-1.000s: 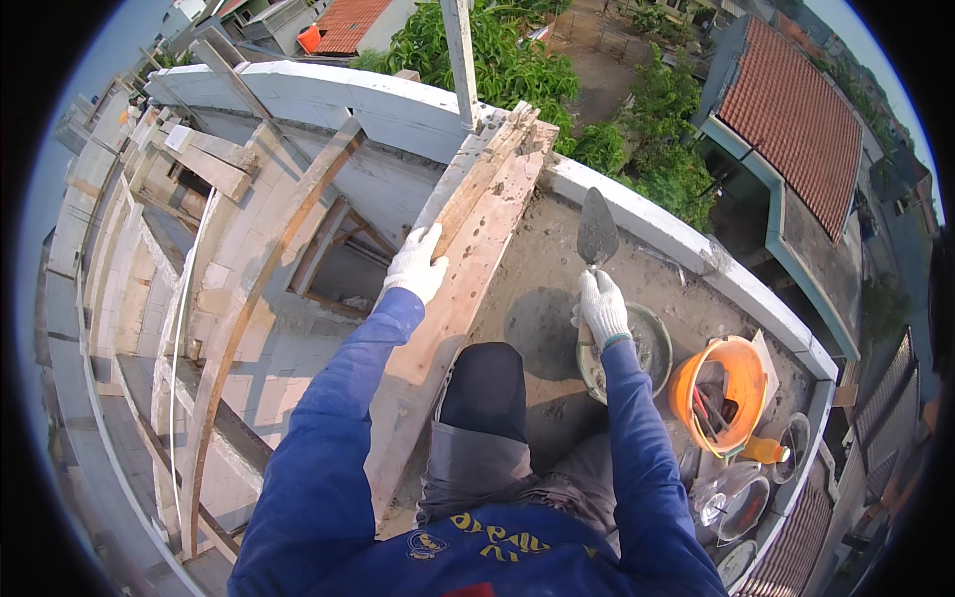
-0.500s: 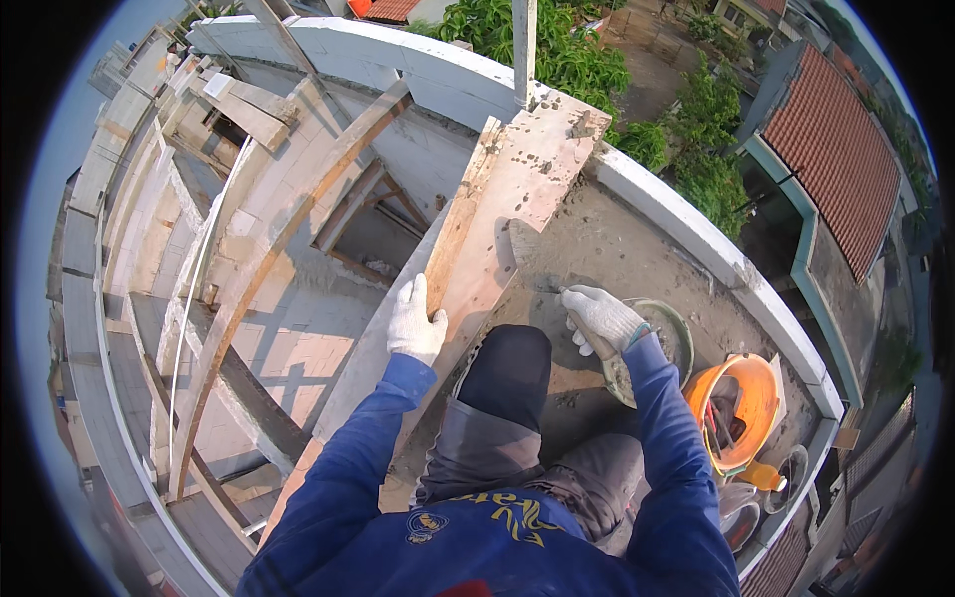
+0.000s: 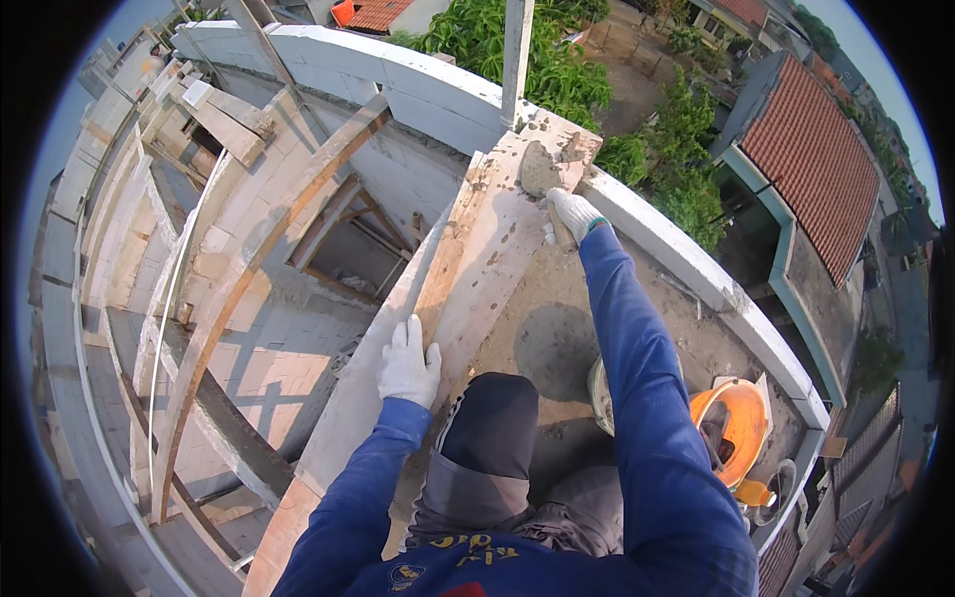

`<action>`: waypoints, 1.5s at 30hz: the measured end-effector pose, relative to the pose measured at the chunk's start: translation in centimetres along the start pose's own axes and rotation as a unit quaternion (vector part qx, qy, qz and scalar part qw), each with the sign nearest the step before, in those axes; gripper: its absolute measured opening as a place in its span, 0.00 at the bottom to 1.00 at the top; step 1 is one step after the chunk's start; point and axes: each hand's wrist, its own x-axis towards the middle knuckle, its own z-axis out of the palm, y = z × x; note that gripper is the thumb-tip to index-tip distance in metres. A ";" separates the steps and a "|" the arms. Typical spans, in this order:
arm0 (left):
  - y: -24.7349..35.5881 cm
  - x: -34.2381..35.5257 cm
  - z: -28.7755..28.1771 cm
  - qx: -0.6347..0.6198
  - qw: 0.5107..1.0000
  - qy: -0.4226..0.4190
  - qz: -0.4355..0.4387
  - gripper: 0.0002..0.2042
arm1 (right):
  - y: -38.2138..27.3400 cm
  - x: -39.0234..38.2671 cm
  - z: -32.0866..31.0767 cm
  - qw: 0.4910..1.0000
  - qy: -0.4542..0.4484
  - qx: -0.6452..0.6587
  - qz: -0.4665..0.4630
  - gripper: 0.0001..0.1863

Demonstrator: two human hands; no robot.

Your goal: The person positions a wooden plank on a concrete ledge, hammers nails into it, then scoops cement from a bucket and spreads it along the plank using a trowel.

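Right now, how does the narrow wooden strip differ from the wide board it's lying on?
The strip is much narrower than the board.
The strip is shorter; the board runs on well past the strip's near end.
The strip looks yellowish brown, the board paler and pinker.
The left hand has its fingers at the strip's near end, while the trowel is over the board's far end.
Both are long and slant the same way.

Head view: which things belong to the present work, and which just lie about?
In use:
trowel, in right hand
wooden strip, at the left hand
wide board beneath the trowel
tub, probably (partly hidden)

Seemingly lying about:
orange bucket
orange bottle
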 end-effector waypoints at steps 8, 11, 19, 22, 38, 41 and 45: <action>-0.6 0.9 0.9 -0.014 1.000 -0.020 0.009 0.35 | -1.7 4.4 3.0 0.989 0.057 0.132 -0.030 0.20; -1.6 0.9 0.7 -0.001 1.000 -0.030 -0.001 0.36 | 0.2 4.5 5.6 0.987 0.054 0.145 -0.041 0.22; 9.5 2.3 2.3 -0.153 0.983 0.016 0.102 0.36 | -1.0 17.2 -20.3 0.893 0.233 -0.193 -0.333 0.17; -4.6 0.5 0.0 0.026 0.999 -0.036 -0.028 0.36 | 3.6 10.9 12.9 0.985 0.080 0.021 -0.149 0.20; -0.5 0.6 -2.2 -0.044 0.997 -0.061 -0.023 0.35 | -6.2 2.3 -11.5 0.914 0.120 -0.387 -0.027 0.29; -1.0 1.4 -0.6 -0.043 0.998 -0.052 -0.003 0.36 | -5.2 1.0 -12.0 0.897 0.078 -0.430 -0.061 0.27; -0.1 2.6 -0.1 -0.069 0.997 -0.042 0.015 0.36 | -3.5 -1.0 -11.9 0.943 0.084 -0.322 -0.014 0.25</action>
